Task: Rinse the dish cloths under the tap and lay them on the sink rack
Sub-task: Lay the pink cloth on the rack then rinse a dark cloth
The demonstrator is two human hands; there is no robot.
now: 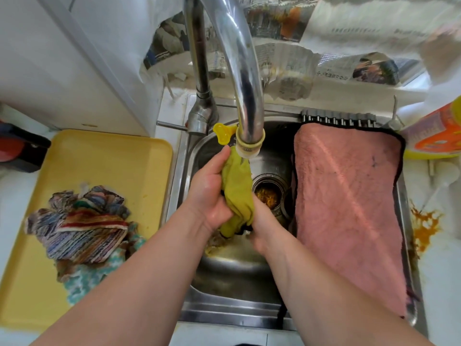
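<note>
Looks under half done. Right of grips: pink cloth (346,208) already spread over sink rack (336,118). Left of grips: pile of striped cloths (82,228) on yellow tray (104,156), prob. not yet rinsed. Btwn grips: yellow cloth (237,186) just under tap (249,136); left grip (209,193) curls round top, right grip (262,228) clasps lower end.

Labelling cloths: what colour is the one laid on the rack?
The cloth is pink with a dark edge. Head view.
</note>
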